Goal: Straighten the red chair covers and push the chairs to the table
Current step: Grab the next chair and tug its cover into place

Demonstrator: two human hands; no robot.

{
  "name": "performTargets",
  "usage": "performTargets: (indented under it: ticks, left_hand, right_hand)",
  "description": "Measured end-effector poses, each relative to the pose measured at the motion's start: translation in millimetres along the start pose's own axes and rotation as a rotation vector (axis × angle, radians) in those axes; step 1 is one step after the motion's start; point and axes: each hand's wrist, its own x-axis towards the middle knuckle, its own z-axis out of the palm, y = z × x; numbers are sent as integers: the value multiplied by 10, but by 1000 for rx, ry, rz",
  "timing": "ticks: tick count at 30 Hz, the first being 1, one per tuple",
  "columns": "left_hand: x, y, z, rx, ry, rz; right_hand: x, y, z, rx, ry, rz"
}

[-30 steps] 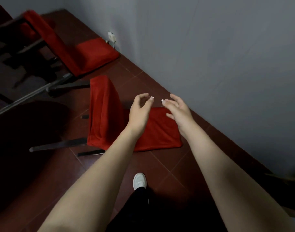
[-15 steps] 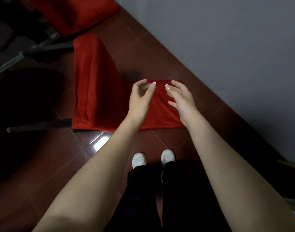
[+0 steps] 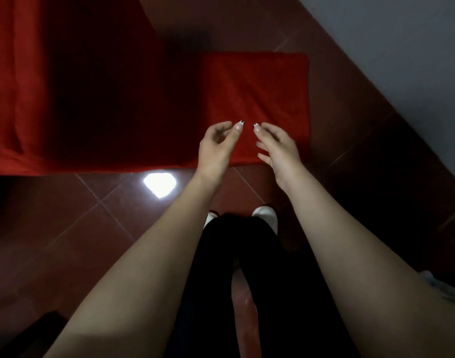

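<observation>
Hovering side by side over the near edge of the seat, the left hand [image 3: 216,148] and the right hand [image 3: 278,147] hold nothing. Their fingers are loosely bent and spread, and the fingertips of the two hands nearly meet. Whether any finger touches the cloth cannot be told.

The red plush fabric chair cover [image 3: 254,94] lies directly beneath and beyond the hands. Its square seat part stretches away from the fingertips toward the grey painted wall [image 3: 402,47]. The broader part, draped over the chair back, spreads to the left of the left hand and falls in long folds.

The chair stands on a floor of glossy dark red tiles [image 3: 86,228], close to the wall. A bright patch of reflected light [image 3: 159,183] lies on the tiles just left of the left wrist. Below the forearms are black trousers [image 3: 247,280] and the toes of white shoes [image 3: 266,215], pointing at the seat's near edge.
</observation>
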Motion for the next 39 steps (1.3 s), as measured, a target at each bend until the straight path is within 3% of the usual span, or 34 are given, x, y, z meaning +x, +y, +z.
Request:
performTargets:
  ticks: [10,17,24,32,39]
  left_hand:
    - [960,-1538,97,23,-56,-259]
    - [1616,-2354,180,81,-17,-521]
    - [2158,-2895,399,-99,-159,-776]
    - [2274,-3111,536,-534,-105,-688]
    - [2266,-3087,558,-797,71,-576]
  right_hand:
    - [1178,1399,24,63,-7,220]
    - [1901,2099,44,127,4,543]
    - [2429,2569,26,356,86,581]
    - [2618,2537,154,651,246,507]
    - [2572,2472,188,470,336,564]
